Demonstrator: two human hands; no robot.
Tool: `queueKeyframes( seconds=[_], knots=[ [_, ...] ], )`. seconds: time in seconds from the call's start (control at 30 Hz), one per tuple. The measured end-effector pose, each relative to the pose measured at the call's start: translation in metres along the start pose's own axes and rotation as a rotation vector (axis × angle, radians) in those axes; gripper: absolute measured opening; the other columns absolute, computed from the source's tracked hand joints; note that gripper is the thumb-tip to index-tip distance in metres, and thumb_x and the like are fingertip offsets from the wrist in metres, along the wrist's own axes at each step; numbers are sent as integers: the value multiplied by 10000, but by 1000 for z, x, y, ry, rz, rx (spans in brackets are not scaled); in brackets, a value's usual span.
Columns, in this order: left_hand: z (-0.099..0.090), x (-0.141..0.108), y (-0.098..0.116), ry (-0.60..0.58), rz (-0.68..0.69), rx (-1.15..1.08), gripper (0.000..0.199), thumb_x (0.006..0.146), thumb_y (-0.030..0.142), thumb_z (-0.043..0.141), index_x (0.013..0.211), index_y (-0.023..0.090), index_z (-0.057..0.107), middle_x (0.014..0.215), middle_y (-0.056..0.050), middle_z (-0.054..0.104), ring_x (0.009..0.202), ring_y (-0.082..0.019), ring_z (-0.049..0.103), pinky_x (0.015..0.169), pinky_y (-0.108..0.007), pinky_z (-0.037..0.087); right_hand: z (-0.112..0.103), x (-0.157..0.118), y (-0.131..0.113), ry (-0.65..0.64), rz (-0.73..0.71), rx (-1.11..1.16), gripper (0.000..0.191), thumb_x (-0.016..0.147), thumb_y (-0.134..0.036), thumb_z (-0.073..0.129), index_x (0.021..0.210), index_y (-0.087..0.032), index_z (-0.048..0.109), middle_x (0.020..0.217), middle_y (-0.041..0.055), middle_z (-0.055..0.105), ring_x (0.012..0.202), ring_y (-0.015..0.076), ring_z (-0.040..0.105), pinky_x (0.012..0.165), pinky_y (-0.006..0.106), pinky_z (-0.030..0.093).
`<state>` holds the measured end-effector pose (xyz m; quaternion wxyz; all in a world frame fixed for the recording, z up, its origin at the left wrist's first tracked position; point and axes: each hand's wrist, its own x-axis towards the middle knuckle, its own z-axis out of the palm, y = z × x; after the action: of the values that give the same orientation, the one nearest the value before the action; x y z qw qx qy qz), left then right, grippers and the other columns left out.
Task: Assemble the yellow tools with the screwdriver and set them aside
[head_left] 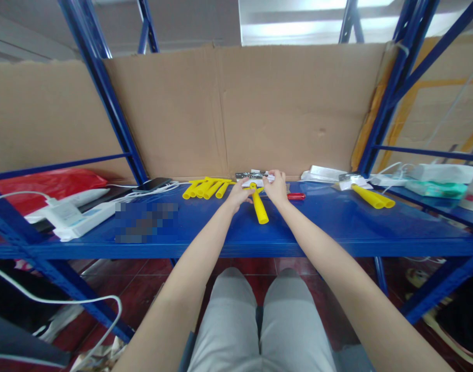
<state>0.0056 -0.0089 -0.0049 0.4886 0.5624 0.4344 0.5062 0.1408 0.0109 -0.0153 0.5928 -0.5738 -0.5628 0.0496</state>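
Note:
A yellow tool with a tubular handle (261,209) lies at the middle of the blue shelf, its handle toward me. My left hand (240,195) is at its left side, with fingers bent against its far end. On the right, my right hand (275,185) reaches past the tool to a dark and silver strip-like object (252,175) and a white piece by the cardboard. Its fingertips are bent at the right end of these; what they pinch is too small to make out. A red-handled tool (296,196) lies just right of my right hand.
Several yellow tubular pieces (205,188) lie to the left. Two more yellow handles (372,197) rest at the right beside a clear plastic packet (324,174). A white power strip (87,219), cables and a dark phone (154,184) occupy the left. Cardboard (259,108) stands behind the blue shelf (321,227).

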Motion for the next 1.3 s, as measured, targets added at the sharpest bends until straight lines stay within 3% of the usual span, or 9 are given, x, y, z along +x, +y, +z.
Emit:
queueKeyframes(
  seconds=[0.13, 0.27, 0.47, 0.63, 0.83, 0.97, 1.1, 1.3],
  knots=[
    [0, 0, 0, 20, 0, 21, 705, 768, -3, 624, 1425, 148, 417, 1054, -110, 685, 647, -108, 619, 474, -179, 469, -2, -6, -6, -272, 24, -101, 121, 776, -249, 607, 887, -201, 624, 872, 38, 665, 883, 207, 642, 838, 353, 495],
    [0, -2, 1, -23, -9, 12, 779, 723, -12, 639, 1441, 161, 392, 1015, -82, 686, 657, -111, 621, 475, -173, 466, 4, -9, -8, -422, 9, -33, 209, 791, -158, 564, 975, -172, 661, 867, 42, 695, 809, 172, 656, 790, 309, 514],
    [-2, -3, 4, -64, -38, 33, 810, 686, -18, 561, 1453, 157, 368, 821, -24, 651, 620, -109, 586, 476, -173, 453, 6, -10, -4, -464, -93, 23, 351, 770, -130, 565, 1102, -174, 669, 972, 51, 716, 869, 173, 667, 835, 329, 529],
    [-3, 2, 0, -45, -6, 63, 919, 552, -60, 492, 1436, 174, 405, 952, -40, 658, 631, -95, 560, 525, -188, 471, 7, -12, -3, -462, -202, 38, 414, 695, -100, 617, 1094, -186, 685, 1139, 63, 698, 1003, 189, 646, 942, 349, 494],
    [-4, 6, -3, -47, 41, 56, 914, 517, -47, 490, 1398, 194, 470, 1011, -42, 658, 653, -88, 550, 575, -192, 462, 7, -13, -6, -422, -187, 39, 426, 654, -88, 640, 1063, -192, 693, 1075, 48, 712, 985, 198, 647, 938, 381, 502],
    [-4, 6, -3, -40, 47, 44, 929, 521, -38, 486, 1417, 204, 450, 977, -34, 667, 642, -92, 547, 574, -194, 455, 4, -19, -11, -433, -108, 131, 423, 694, -122, 608, 1097, -221, 691, 951, 20, 713, 772, 172, 661, 787, 385, 570],
    [-5, 6, -2, -20, 66, 53, 940, 523, -27, 491, 1430, 215, 436, 1012, -41, 675, 652, -93, 555, 578, -190, 449, 0, -24, -18, -522, 17, 182, 472, 725, -118, 558, 1167, -227, 681, 726, -11, 664, 487, 137, 566, 571, 379, 581],
    [-4, 6, -2, -21, 74, 40, 976, 513, -25, 486, 1460, 192, 395, 930, -33, 678, 631, -92, 545, 575, -191, 441, 1, -25, -19, -526, 12, 111, 442, 740, -125, 556, 1149, -193, 710, 753, 21, 667, 438, 145, 557, 543, 392, 570]
  ],
)
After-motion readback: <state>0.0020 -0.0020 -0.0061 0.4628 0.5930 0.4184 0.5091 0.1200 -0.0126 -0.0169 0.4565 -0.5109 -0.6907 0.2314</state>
